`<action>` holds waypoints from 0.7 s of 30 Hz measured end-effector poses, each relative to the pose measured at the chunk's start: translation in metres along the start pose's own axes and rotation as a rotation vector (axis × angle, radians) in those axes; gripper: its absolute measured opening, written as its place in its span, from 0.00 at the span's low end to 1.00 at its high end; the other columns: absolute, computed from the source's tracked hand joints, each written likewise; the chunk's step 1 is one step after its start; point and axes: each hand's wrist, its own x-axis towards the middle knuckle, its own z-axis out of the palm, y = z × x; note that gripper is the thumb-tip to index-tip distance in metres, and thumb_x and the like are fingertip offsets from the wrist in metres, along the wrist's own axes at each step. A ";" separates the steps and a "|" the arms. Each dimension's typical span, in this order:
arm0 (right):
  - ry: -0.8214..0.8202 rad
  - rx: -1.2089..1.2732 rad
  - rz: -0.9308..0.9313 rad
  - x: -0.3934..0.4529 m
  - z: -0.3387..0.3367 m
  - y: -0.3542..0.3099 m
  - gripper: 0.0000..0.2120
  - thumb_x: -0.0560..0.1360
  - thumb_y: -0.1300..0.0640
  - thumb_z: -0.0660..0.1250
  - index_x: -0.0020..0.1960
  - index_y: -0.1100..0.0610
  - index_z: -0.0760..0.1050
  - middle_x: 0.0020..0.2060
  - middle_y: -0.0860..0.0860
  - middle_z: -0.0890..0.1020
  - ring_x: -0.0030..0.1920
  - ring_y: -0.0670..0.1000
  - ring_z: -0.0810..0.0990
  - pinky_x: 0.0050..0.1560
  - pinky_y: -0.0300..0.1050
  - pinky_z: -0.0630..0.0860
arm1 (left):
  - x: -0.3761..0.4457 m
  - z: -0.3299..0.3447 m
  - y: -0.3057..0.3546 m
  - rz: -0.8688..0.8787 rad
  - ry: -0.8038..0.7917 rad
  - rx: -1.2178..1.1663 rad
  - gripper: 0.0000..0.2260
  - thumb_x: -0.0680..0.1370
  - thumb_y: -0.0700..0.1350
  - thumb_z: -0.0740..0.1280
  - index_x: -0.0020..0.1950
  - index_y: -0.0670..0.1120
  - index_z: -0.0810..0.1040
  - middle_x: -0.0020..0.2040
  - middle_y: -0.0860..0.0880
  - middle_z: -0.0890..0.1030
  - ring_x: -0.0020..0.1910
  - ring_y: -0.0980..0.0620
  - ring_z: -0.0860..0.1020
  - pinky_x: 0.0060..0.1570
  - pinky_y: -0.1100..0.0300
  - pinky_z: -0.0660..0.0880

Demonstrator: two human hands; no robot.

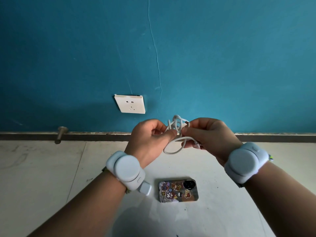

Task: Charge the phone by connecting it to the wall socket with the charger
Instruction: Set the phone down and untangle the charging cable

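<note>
A tangled white charger cable [177, 127] hangs in the air between both hands, one loop drooping below them. My left hand [150, 139] pinches it from the left and my right hand [206, 134] pinches it from the right. Below the hands, a phone [177, 190] in a sticker-covered case lies face down on the pale floor. A white charger block [145, 188] lies on the floor left of the phone, partly hidden behind my left wrist. The white wall socket [130, 104] sits low on the blue wall, up and left of the hands, with nothing plugged in.
A metal door stopper [60, 134] sticks out from the dark baseboard [95, 136] at the left. Each wrist carries a white band device [125, 168]. Pale floor tiles [42, 168] spread to the left and right of the phone.
</note>
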 end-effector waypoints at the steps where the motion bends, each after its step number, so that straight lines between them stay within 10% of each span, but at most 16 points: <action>1: 0.013 0.008 -0.019 0.000 0.001 0.000 0.06 0.70 0.60 0.75 0.36 0.55 0.81 0.35 0.58 0.86 0.33 0.53 0.84 0.34 0.41 0.73 | -0.001 0.000 0.001 -0.006 -0.003 0.003 0.13 0.63 0.58 0.73 0.35 0.49 0.78 0.23 0.57 0.71 0.24 0.58 0.66 0.28 0.64 0.65; 7: -0.053 0.113 -0.023 -0.005 0.007 -0.005 0.06 0.73 0.63 0.72 0.41 0.58 0.75 0.36 0.60 0.83 0.32 0.51 0.80 0.38 0.46 0.76 | -0.002 -0.007 0.011 -0.111 -0.087 -0.252 0.12 0.66 0.51 0.70 0.35 0.41 0.79 0.36 0.36 0.82 0.34 0.48 0.78 0.44 0.48 0.80; 21: -0.118 0.345 0.039 -0.007 0.004 -0.013 0.08 0.74 0.67 0.69 0.39 0.59 0.73 0.33 0.58 0.81 0.29 0.51 0.81 0.37 0.45 0.76 | 0.007 -0.016 0.005 -0.302 0.254 -0.429 0.11 0.75 0.42 0.66 0.32 0.44 0.78 0.32 0.46 0.81 0.31 0.46 0.81 0.38 0.48 0.82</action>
